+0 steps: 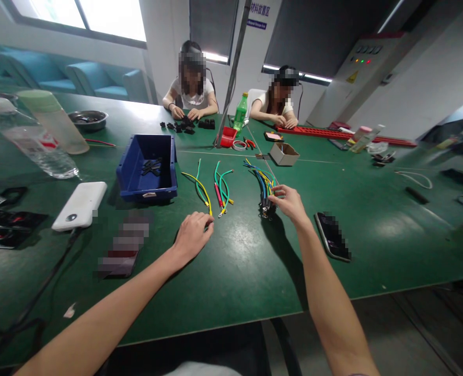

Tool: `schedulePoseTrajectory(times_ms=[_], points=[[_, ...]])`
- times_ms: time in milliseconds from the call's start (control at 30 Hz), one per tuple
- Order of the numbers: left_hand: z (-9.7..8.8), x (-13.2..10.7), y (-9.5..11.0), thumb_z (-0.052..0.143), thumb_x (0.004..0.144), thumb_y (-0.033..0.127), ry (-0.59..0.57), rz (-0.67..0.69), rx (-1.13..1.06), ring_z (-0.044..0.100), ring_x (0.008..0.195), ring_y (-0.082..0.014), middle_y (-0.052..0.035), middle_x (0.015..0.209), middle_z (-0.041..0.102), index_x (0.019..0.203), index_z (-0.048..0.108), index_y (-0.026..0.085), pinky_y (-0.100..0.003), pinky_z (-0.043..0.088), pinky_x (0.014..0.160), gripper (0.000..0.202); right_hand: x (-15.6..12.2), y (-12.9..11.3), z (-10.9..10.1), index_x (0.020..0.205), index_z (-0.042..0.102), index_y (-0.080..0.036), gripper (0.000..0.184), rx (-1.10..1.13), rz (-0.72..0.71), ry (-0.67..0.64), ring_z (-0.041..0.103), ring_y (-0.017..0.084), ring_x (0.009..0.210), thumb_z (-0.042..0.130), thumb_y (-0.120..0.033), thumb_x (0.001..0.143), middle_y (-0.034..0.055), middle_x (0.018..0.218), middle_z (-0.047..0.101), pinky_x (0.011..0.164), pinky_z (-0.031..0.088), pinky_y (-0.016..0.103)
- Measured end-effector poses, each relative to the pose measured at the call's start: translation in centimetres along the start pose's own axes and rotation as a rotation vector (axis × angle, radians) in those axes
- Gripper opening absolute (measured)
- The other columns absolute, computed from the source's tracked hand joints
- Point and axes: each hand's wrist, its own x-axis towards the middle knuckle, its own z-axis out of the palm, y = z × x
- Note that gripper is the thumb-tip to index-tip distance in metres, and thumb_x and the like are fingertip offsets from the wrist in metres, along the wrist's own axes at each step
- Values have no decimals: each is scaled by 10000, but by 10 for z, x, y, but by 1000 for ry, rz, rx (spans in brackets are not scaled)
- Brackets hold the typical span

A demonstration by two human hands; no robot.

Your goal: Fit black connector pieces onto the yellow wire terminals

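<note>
While the right hand (288, 201) pinches at or merely touches a wire bundle (266, 184) just left of it, I cannot tell which, the left hand (193, 232) lies half-curled against a yellow wire's (207, 192) end, its grip unclear. Loose wires (219, 194) lie between both hands.

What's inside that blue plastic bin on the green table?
The open blue plastic bin holds several small black pieces, lying in a loose pile. Anything beneath the uppermost ones, or low behind the bin's near side, is covered and cannot be seen.
</note>
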Motion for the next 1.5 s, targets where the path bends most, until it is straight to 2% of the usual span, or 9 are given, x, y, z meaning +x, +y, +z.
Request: schedulePoseTrajectory(times_ms=[167, 233, 367, 533, 667, 833, 1033, 1267, 1500], points=[[-3, 0, 1, 520, 813, 148, 40, -34, -99, 562, 775, -175, -22, 804, 629, 848, 615, 186, -292, 419, 723, 108, -1, -3, 0, 754, 676, -162, 195, -90, -29, 30, 648, 192, 708, 672, -325, 647, 60, 756, 696, 666, 477, 286], [-4, 0, 1, 512, 796, 123, 64, -52, -140, 567, 758, -164, -19, 792, 621, 837, 613, 182, -273, 424, 707, 124, -2, -3, 0, 737, 678, -165, 183, -112, -29, 30, 651, 195, 727, 666, -326, 652, 59, 757, 701, 681, 473, 284], [-5, 1, 1, 494, 794, 116, 68, -97, -144, 582, 744, -157, -22, 809, 633, 858, 622, 183, -259, 422, 687, 158, -2, -3, 0, 744, 684, -165, 184, -119, -11, 25, 655, 189, 712, 662, -326, 657, 56, 758, 706, 672, 472, 276], [-6, 1, 4, 501, 856, 226, -19, -141, -67, 594, 704, -169, -5, 715, 618, 937, 616, 195, -260, 396, 630, 144, -2, -2, 1, 750, 680, -159, 193, -96, 15, 10, 648, 174, 626, 671, -328, 657, 55, 743, 702, 622, 481, 270], [-7, 1, 6, 479, 893, 274, -56, -162, 13, 607, 720, -181, -14, 722, 625, 1009, 605, 196, -263, 396, 642, 188, -1, 1, 3, 772, 679, -149, 206, -40, 44, -5, 633, 155, 559, 676, -319, 656, 55, 737, 697, 578, 487, 260], [-7, 0, 6, 448, 907, 253, -63, -155, 62, 612, 752, -190, -34, 788, 651, 1050, 596, 201, -275, 407, 675, 212, 0, 3, 4, 773, 676, -154, 197, -46, 39, 4, 640, 160, 583, 682, -311, 655, 61, 751, 700, 580, 491, 257], [-4, 1, 2, 470, 882, 232, -55, -179, 4, 616, 759, -187, -26, 786, 664, 1026, 619, 207, -270, 405, 670, 209, 0, 0, 3, 781, 665, -158, 174, -77, 62, -27, 627, 146, 534, 657, -297, 677, 52, 737, 695, 575, 479, 255], [-8, 3, 1, 462, 876, 242, -37, -260, -158, 623, 708, -169, -29, 790, 689, 954, 659, 203, -243, 386, 597, 215, 1, 1, 7, 886, 641, -190, 207, -296, 58, 41, 646, 191, 664, 598, -308, 721, 58, 798, 705, 620, 452, 278], [-6, 4, -1, 489, 856, 241, 2, -308, -256, 607, 665, -147, -31, 765, 688, 934, 671, 183, -226, 392, 595, 206, 2, 2, 10, 896, 627, -198, 211, -442, 19, 64, 643, 221, 719, 567, -349, 760, 65, 768, 698, 635, 413, 288]])
